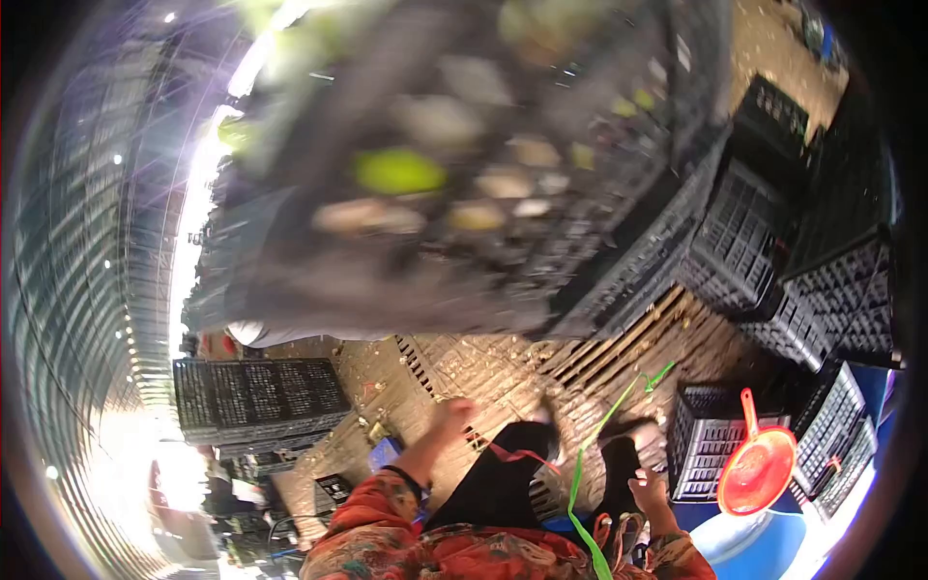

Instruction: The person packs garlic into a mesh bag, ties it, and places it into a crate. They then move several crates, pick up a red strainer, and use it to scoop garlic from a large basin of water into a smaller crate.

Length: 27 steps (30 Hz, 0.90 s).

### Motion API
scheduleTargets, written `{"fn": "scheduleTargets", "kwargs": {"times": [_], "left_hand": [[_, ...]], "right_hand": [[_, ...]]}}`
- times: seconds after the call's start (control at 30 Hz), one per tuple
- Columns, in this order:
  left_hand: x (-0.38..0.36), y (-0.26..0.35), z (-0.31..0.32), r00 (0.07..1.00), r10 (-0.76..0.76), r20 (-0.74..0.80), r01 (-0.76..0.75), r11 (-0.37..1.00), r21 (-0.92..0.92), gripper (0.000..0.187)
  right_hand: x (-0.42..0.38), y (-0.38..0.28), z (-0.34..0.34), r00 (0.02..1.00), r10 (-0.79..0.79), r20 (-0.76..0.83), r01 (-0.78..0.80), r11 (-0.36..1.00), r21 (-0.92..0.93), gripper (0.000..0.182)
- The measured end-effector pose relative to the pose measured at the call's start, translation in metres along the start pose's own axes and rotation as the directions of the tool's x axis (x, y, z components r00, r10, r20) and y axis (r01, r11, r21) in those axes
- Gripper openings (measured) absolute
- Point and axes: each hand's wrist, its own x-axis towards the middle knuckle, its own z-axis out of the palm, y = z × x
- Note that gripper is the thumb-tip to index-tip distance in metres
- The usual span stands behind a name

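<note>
My left hand (450, 421) is held out over the slatted floor, left of my knee. It is blurred, its fingers cannot be made out, and I see nothing in it. Close to my right thigh hangs my right hand (650, 491), its fingers loosely bent and a little apart, holding nothing that I can see. A bright green strap (578, 474) runs from my waist past the right leg to the floor. Across my left thigh lies a thin red band (522, 455). Ahead, a dark table (464, 280) carries blurred pale pieces and a bright green piece (399, 170).
Black plastic crates (739, 232) are stacked along the right. Another black crate (261, 396) stands at left. A red plastic scoop or strainer with a handle (757, 474) rests above a blue tub (764, 546). Debris litters the wooden slatted floor (503, 362).
</note>
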Motion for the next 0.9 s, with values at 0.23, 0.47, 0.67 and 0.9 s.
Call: {"fn": "scheduleTargets", "kwargs": {"times": [0.23,0.47,0.67,0.9], "left_hand": [[-0.008,-0.142,-0.190,0.721,-0.546,-0.426,0.427,0.835,-0.347,0.015],[0.001,-0.163,-0.345,0.661,-0.572,-0.485,0.202,0.759,-0.619,0.019],[0.082,-0.228,-0.450,0.632,-0.384,-0.673,-0.299,0.681,-0.669,0.017],[0.123,-0.191,-0.577,0.543,-0.646,-0.537,-0.002,0.639,-0.770,0.018]], "right_hand": [[-0.040,-0.012,-0.039,0.961,0.078,-0.265,-0.013,0.971,0.239,0.013],[-0.156,0.001,-0.031,0.817,0.570,-0.087,-0.447,0.722,0.528,0.010],[-0.149,-0.103,-0.002,0.820,0.546,-0.174,-0.395,0.759,0.517,0.010],[-0.076,-0.232,0.025,0.851,0.476,-0.220,-0.320,0.804,0.501,0.011]]}}
